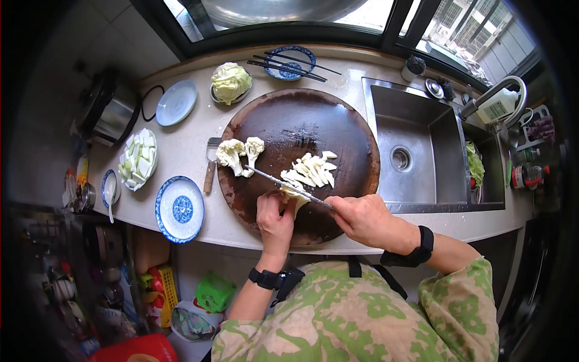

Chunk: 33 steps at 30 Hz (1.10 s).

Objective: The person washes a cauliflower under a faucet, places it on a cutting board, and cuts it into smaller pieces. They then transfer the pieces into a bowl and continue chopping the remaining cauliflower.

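My right hand (368,222) is closed round the handle of a knife (280,182), whose blade points to the upper left over a round wooden chopping board (265,123). Under the blade, my left hand (275,220) pinches a piece of cauliflower (297,202), its fingertips partly hidden. Just beyond the blade lies a small heap of cut cauliflower (310,170). Two larger cauliflower florets (236,155) rest at the board's left edge, near the knife tip.
Left of the board are a peeler (210,169), a blue-rimmed plate (196,226), a bowl of pale green chunks (137,160) and a light blue plate (177,102). Behind stand a cabbage (231,83) and a bowl (291,55) with chopsticks across it. A steel sink (410,130) adjoins the right.
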Each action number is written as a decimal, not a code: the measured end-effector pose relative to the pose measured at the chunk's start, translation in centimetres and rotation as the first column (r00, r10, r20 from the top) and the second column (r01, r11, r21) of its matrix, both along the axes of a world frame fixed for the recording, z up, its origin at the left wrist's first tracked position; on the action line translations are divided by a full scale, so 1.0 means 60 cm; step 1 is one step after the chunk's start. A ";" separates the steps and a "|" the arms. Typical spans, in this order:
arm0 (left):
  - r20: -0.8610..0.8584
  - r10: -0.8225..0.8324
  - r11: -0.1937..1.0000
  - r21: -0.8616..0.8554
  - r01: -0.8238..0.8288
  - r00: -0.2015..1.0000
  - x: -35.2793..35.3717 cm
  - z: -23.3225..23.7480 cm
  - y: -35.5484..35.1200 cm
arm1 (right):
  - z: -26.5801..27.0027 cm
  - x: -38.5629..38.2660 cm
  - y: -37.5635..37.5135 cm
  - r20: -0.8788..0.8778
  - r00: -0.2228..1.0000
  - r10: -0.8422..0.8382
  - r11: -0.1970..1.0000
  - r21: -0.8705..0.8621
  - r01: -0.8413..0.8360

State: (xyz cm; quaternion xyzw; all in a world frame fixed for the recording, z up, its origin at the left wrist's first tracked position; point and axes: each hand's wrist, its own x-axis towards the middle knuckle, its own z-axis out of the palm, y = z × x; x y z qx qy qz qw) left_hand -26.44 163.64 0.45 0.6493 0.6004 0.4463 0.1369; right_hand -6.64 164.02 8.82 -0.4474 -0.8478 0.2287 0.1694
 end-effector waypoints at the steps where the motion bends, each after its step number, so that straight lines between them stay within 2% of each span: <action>1: -0.001 0.002 1.000 -0.001 -0.002 1.000 0.001 -0.001 -0.001 | 0.000 -0.002 -0.002 -0.001 1.000 0.002 1.000 -0.001 -0.002; 4: 0.057 0.026 0.999 -0.036 -0.024 0.998 0.002 -0.007 -0.002 | -0.002 -0.008 -0.002 0.072 0.997 0.032 0.999 0.005 -0.032; 6: -0.040 0.006 0.999 -0.037 -0.008 0.999 0.001 -0.008 -0.002 | -0.014 -0.022 0.004 0.266 0.962 0.064 0.998 -0.042 -0.055; 10: -0.024 0.026 1.000 0.009 -0.026 0.999 0.004 -0.012 -0.006 | -0.033 -0.041 0.016 0.242 0.967 0.077 0.994 0.053 -0.093; 13: -0.025 0.014 0.999 -0.050 -0.015 1.000 0.001 -0.013 -0.011 | -0.031 -0.028 0.031 0.098 0.992 0.077 0.991 0.102 -0.087; 16: 0.034 0.021 0.998 0.056 -0.023 0.999 0.006 -0.016 -0.008 | -0.005 -0.020 0.021 0.107 0.993 0.053 0.997 0.050 -0.058; 20: 0.045 0.041 0.998 0.037 -0.043 0.998 0.007 -0.020 -0.012 | -0.005 -0.023 0.016 0.097 0.993 0.068 0.998 -0.002 -0.068; 22: 0.003 0.032 0.999 0.043 -0.032 0.999 0.004 -0.024 -0.013 | -0.018 -0.034 0.028 0.211 0.972 0.101 0.995 -0.029 -0.097; 23: 0.002 0.031 0.998 0.046 -0.031 1.000 0.004 -0.026 -0.016 | -0.023 -0.035 0.024 0.210 0.973 0.100 0.995 -0.026 -0.096; 25: -0.033 0.064 0.998 0.009 -0.064 0.997 0.004 -0.028 -0.023 | -0.032 -0.036 0.010 0.241 0.963 0.122 0.985 0.089 -0.147; 26: -0.037 0.061 0.998 -0.001 -0.061 0.997 0.003 -0.027 -0.037 | -0.034 -0.034 -0.004 0.237 0.964 0.121 0.986 0.080 -0.144; 28: -0.143 0.049 0.995 0.089 -0.036 0.988 0.001 -0.025 -0.042 | -0.035 -0.027 -0.007 0.196 0.967 0.161 0.969 0.157 -0.193; 29: -0.144 0.051 0.995 0.090 -0.038 0.988 0.003 -0.023 -0.042 | -0.032 -0.025 -0.002 0.203 0.965 0.166 0.975 0.116 -0.192; 32: -0.075 0.030 0.998 0.054 -0.026 0.997 0.009 -0.015 -0.044 | -0.002 -0.024 0.013 0.182 0.971 0.157 0.963 0.191 -0.191; 33: -0.069 0.022 1.000 0.010 -0.022 0.997 0.009 -0.010 -0.043 | -0.018 -0.026 0.021 0.190 0.971 0.146 0.972 0.158 -0.177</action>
